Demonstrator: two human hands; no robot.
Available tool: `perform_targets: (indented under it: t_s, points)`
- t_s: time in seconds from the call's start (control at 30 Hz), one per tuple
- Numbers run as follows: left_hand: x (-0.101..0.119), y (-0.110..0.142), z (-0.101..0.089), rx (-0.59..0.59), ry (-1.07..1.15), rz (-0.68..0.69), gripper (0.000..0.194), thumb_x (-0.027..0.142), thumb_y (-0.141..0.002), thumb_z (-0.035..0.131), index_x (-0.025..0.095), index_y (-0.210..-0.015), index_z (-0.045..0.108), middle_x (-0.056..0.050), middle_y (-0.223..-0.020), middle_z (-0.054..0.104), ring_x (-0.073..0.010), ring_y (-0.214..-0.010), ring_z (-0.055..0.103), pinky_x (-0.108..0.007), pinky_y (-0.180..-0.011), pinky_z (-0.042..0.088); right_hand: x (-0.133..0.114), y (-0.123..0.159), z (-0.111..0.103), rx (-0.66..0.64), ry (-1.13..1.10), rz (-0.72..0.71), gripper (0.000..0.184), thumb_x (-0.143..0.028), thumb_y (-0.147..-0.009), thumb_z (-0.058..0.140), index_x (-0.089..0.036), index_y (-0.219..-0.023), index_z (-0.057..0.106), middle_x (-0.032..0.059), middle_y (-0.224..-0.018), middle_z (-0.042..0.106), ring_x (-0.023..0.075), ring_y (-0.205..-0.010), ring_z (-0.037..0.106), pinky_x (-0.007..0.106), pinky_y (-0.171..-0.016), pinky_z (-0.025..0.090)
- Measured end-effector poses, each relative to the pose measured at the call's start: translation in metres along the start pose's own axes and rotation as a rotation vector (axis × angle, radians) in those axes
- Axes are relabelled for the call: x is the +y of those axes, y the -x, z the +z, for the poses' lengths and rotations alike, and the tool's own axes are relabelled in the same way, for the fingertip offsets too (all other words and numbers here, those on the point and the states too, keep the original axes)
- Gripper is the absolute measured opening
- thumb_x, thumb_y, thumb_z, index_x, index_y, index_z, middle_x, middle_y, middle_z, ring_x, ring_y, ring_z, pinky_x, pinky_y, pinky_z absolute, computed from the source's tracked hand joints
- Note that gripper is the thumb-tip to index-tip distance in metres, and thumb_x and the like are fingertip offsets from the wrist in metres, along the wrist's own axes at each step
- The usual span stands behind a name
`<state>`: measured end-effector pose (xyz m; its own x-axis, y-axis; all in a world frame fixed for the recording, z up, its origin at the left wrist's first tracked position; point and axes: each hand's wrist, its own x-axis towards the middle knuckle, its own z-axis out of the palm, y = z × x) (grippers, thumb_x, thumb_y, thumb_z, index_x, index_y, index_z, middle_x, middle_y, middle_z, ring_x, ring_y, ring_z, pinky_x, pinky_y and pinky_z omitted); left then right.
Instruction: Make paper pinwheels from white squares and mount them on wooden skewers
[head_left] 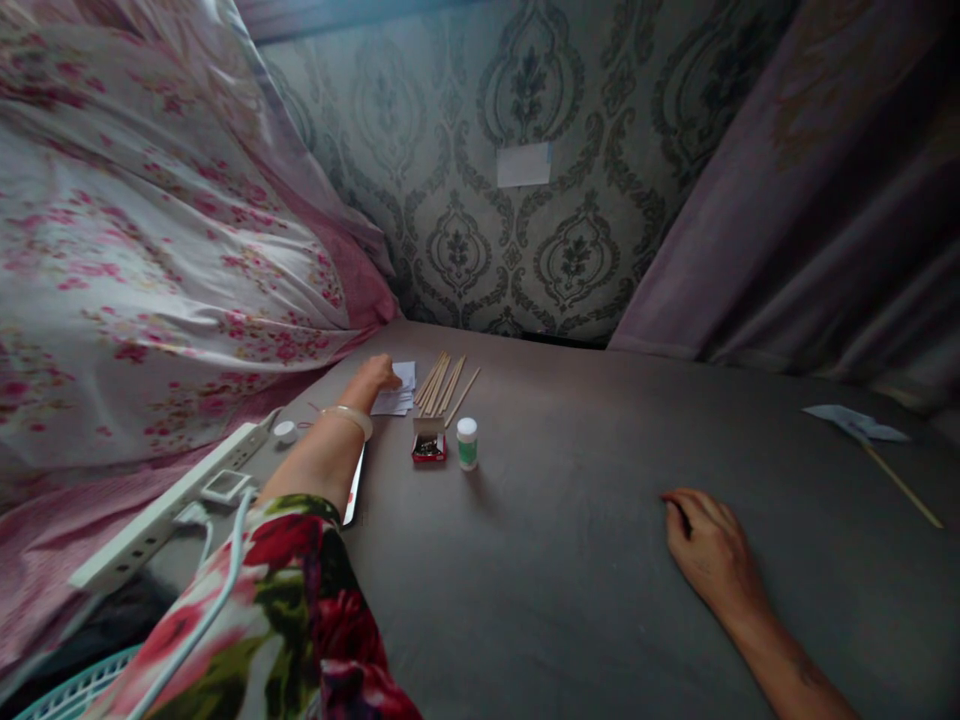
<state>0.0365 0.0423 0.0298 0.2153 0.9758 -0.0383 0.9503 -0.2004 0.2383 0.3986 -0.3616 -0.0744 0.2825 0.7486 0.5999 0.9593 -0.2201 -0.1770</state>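
Observation:
My left hand (381,373) reaches far forward, its fingers bent down and closed on the white paper pieces (395,400); its fingertips are partly hidden. Right of the papers lie several thin wooden sticks (441,385). Nearer to me stands an opened small red box (429,447) with dark small items inside. Beside it, a small white bottle with a green label (467,445) stands upright. My right hand (709,545) rests on the grey surface with its fingers loosely curled, and nothing shows in it. Farther right lies a stick with white paper (855,422) at its end.
A white power strip (169,505) with plugged-in cords runs along the left side. Near it sits a white round cap (285,432). A flat device (355,490) lies partly under my left forearm. Floral curtains (172,230), a patterned wall (457,200) and a teal basket (82,690) border the surface.

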Motion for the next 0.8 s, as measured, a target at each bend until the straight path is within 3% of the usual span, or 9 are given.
perform_targets:
  t_s: [0.17,0.33,0.53,0.67,0.8]
  points:
    - [0.004,0.005,0.001,0.013,-0.087,-0.036,0.026,0.017,-0.061,0.070,0.007,-0.085,0.066,-0.023,-0.098,0.067,-0.0341,-0.099,0.060,-0.035,-0.082,0.046,-0.002,-0.002,-0.002,0.004,0.000,-0.007,0.023,-0.024,-0.086,0.039,-0.018,-0.089,0.062,0.0105,-0.090,0.066,0.0238,-0.082,0.058,0.038,-0.079,0.046]
    - [0.006,0.005,0.001,0.043,-0.070,-0.066,0.025,0.016,-0.064,0.071,0.006,-0.085,0.060,-0.020,-0.095,0.066,-0.0338,-0.102,0.058,-0.039,-0.086,0.044,-0.002,-0.001,-0.001,-0.006,0.006,-0.003,0.023,-0.023,-0.087,0.040,-0.017,-0.090,0.062,0.0106,-0.091,0.066,0.0234,-0.083,0.058,0.037,-0.080,0.045]
    - [0.000,0.003,0.005,0.107,0.065,-0.132,0.013,0.013,-0.059,0.072,0.009,-0.066,0.061,-0.021,-0.086,0.067,-0.0361,-0.096,0.061,-0.039,-0.079,0.045,-0.001,-0.001,0.003,0.023,0.004,-0.008,0.023,-0.021,-0.086,0.040,-0.017,-0.088,0.062,0.0101,-0.089,0.066,0.0232,-0.081,0.057,0.037,-0.079,0.045]
    - [-0.005,0.011,0.005,0.222,0.225,-0.163,0.007,0.014,-0.060,0.069,0.013,-0.060,0.062,-0.018,-0.079,0.068,-0.0332,-0.091,0.063,-0.036,-0.075,0.045,-0.002,-0.002,0.003,0.011,0.002,0.004,0.023,-0.020,-0.085,0.040,-0.016,-0.087,0.063,0.0106,-0.089,0.066,0.0235,-0.081,0.057,0.037,-0.077,0.045]
    - [-0.006,0.026,-0.004,0.434,0.411,-0.229,0.005,0.016,-0.063,0.065,0.013,-0.063,0.061,-0.017,-0.078,0.068,-0.0321,-0.091,0.062,-0.037,-0.077,0.044,-0.004,-0.002,0.002,0.002,0.004,0.021,0.024,-0.019,-0.085,0.040,-0.017,-0.088,0.064,0.0108,-0.089,0.066,0.0238,-0.082,0.057,0.037,-0.078,0.044]
